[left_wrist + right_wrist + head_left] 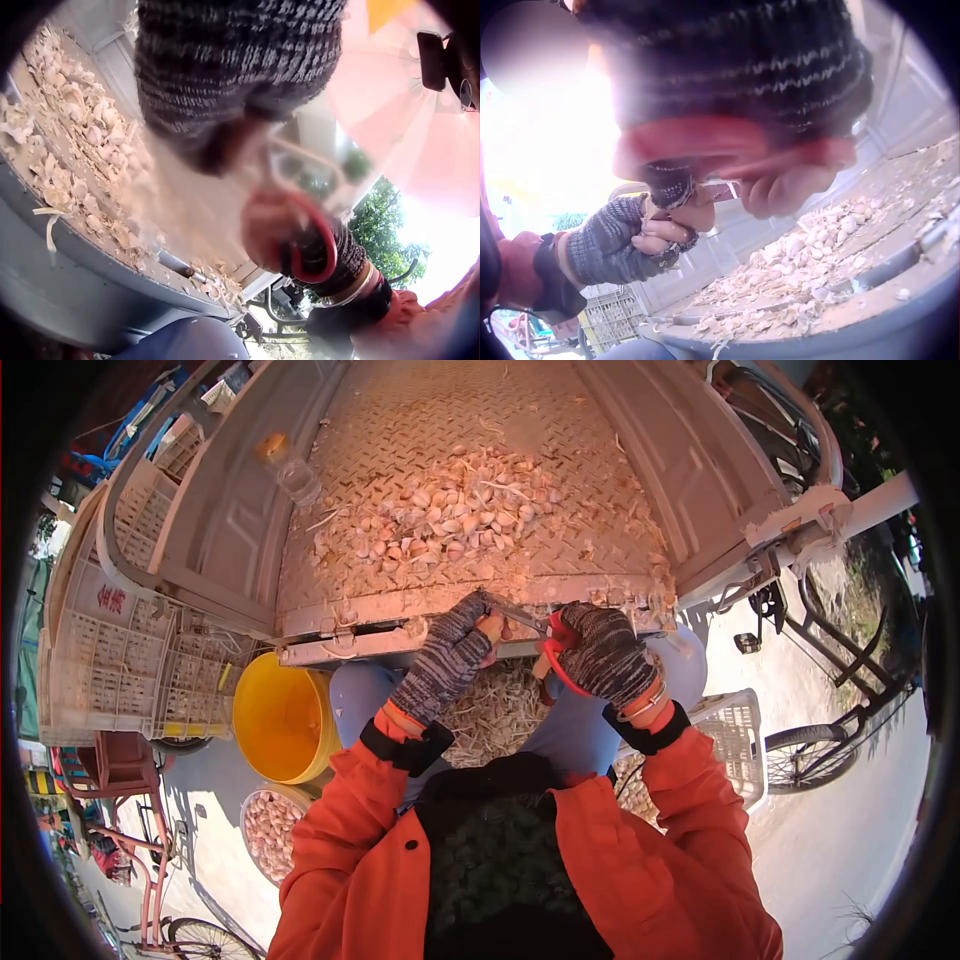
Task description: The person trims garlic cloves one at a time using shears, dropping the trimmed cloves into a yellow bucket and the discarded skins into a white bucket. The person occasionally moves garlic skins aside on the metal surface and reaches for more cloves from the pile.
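As the right grip [606,652] clasps red-handled scissors [553,649], blades [519,613] aslant forward-left — left grip [452,648] curled, contents unclear

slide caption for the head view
Right hand gripping red-handled scissors, left hand by the blades, before loose garlic cloves on a metal cargo bed.

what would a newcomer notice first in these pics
Probably the red-handled scissors in the right hand, at the near edge of the metal truck bed. Next, the pile of garlic cloves farther in on that bed. Then the bright yellow bucket beside the left knee.
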`<state>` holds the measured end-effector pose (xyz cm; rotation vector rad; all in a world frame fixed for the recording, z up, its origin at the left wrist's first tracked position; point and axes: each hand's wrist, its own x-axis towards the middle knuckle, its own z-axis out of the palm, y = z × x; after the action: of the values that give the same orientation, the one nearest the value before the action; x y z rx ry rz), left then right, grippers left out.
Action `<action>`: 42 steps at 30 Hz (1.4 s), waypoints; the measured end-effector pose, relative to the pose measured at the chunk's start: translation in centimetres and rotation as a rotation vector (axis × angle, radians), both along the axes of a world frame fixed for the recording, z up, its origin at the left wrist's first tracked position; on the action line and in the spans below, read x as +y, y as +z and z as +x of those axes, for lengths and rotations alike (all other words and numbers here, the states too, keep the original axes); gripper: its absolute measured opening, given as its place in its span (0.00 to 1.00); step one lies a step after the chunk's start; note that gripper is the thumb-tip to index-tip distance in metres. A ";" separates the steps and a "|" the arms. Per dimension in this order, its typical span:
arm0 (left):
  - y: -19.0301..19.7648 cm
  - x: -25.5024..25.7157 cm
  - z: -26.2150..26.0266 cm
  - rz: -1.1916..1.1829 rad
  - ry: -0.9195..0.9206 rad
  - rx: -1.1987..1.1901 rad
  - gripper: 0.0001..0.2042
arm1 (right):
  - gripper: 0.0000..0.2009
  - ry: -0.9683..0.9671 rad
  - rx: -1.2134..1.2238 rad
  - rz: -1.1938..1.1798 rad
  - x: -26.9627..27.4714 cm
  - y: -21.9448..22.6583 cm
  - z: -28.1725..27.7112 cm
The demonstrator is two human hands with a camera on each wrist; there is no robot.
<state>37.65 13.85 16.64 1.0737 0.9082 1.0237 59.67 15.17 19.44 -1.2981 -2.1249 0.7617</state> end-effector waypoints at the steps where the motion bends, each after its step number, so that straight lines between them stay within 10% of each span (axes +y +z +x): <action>1: 0.0 0.0 -0.1 -0.013 -0.067 0.032 0.09 | 0.13 -0.001 0.000 0.006 0.3 -0.9 0.0; 5: -2.2 1.2 -0.7 -0.228 0.028 -0.395 0.10 | 0.11 0.019 0.368 -0.393 3.4 -3.3 -0.6; 9: -4.0 6.4 -4.1 -0.374 0.144 -0.492 0.09 | 0.12 -0.260 0.112 0.015 11.4 -6.4 -1.9; 15: -4.2 12.0 -2.6 -0.220 0.226 0.329 0.11 | 0.15 -0.145 -0.122 0.084 17.3 -6.4 -7.0; 18: -5.8 13.1 -1.3 0.242 0.258 0.813 0.16 | 0.19 -0.083 -0.179 0.074 18.3 -7.8 -7.4; 29: -5.6 13.4 -0.3 -0.036 0.171 0.598 0.16 | 0.16 -0.070 -0.107 0.174 17.1 -9.6 -5.4; 32: -5.2 14.2 1.2 0.350 0.246 0.892 0.17 | 0.17 -0.107 -0.017 0.124 16.3 -8.8 -5.0; 34: -3.0 15.2 1.9 0.412 -0.075 1.149 0.19 | 0.17 -0.150 0.053 0.042 16.3 -8.5 -4.2; 42: -6.1 15.9 2.0 0.744 0.034 1.185 0.20 | 0.22 -0.296 0.063 -0.121 19.8 -11.8 -0.4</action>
<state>39.67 29.76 10.58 2.4152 1.5024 0.6878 59.28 34.93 7.63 -1.5861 -1.8068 0.8010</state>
